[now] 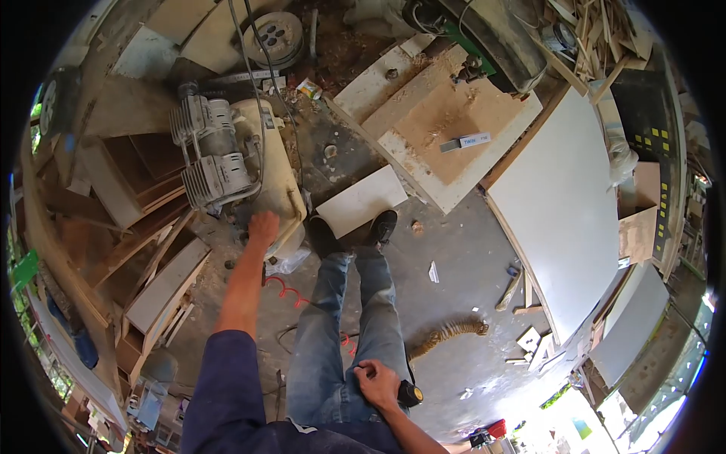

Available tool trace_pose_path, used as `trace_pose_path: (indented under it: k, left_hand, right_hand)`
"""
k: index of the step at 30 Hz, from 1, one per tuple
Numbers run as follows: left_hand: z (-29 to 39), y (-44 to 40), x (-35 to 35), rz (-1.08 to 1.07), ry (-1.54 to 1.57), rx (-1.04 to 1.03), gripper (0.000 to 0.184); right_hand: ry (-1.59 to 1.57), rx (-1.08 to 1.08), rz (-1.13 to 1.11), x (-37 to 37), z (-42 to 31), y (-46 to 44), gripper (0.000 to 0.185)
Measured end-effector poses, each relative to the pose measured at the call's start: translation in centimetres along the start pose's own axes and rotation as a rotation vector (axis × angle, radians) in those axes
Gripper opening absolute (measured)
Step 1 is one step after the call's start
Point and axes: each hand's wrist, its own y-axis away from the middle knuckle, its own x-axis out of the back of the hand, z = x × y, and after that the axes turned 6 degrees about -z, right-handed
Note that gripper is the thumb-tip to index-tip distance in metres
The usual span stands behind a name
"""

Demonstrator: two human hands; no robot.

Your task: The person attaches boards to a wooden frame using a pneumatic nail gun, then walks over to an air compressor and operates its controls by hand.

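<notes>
My left hand (263,228) reaches to the near end of the cream air compressor tank (274,163), its fingers curled down and closed; what they grip there is hidden. The compressor's grey twin motor (215,151) sits left of the tank. My right hand (378,386) rests over my upper thigh with fingers curled together, and anything inside it is too small to make out. Beside its wrist is a round yellow and black object (410,393), like a tape measure. A white board (361,201) lies on the floor by my shoes.
Dusty panels (454,121) carry a small box marked TWIN (475,140). A large white sheet (567,204) stands at the right. Wooden frames (162,291) crowd the left. A red coiled hose (283,290) and a ribbed brown hose (450,335) lie on the floor.
</notes>
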Motion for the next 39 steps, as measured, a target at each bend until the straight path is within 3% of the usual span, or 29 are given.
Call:
trace_pose_path:
  k: [7,13,15,19,21,25,28,30,33,39]
  left_hand:
    - [-0.1,0.6,0.9,-0.187,0.203,0.008,0.019]
    - [0.0,1.0,-1.1,0.007,0.211,0.035,0.022]
    - [0.4,1.0,-1.5,0.183,0.344,0.217,0.022]
    - [0.3,1.2,-0.6,0.11,0.431,0.268,0.024]
    - [-0.3,0.9,-0.6,-0.01,0.443,0.208,0.025]
    - [0.2,1.1,-0.9,0.054,0.382,0.227,0.025]
    - [-0.4,0.9,-1.0,0.123,0.367,0.117,0.021]
    - [-1.0,0.7,-0.4,-0.011,0.252,0.051,0.021]
    - [-0.7,0.9,0.7,-0.125,0.31,0.114,0.018]
    - [-0.7,1.3,0.3,-0.072,0.34,0.056,0.017]
  right_hand:
    - [0.012,0.017,-0.005,0.3,0.1,-0.2,0.033]
    - [0.012,0.019,-0.003,0.3,-0.1,-0.3,0.033]
    - [0.001,0.021,-0.003,0.3,-0.2,-0.3,0.033]
    - [0.013,0.017,-0.009,0.2,-0.5,-0.2,0.033]
    - [0.01,0.017,-0.012,0.1,-0.7,-0.2,0.034]
    - [0.021,0.032,0.001,0.1,-0.5,-0.4,0.034]
    - [0.016,0.036,0.007,0.2,-0.5,-0.4,0.034]
    - [0.015,0.033,0.0,0.0,-0.7,-0.3,0.034]
    - [0.046,0.045,0.01,0.2,-1.0,-0.3,0.034]
    - [0.041,0.037,0.001,0.1,-1.4,-0.2,0.034]
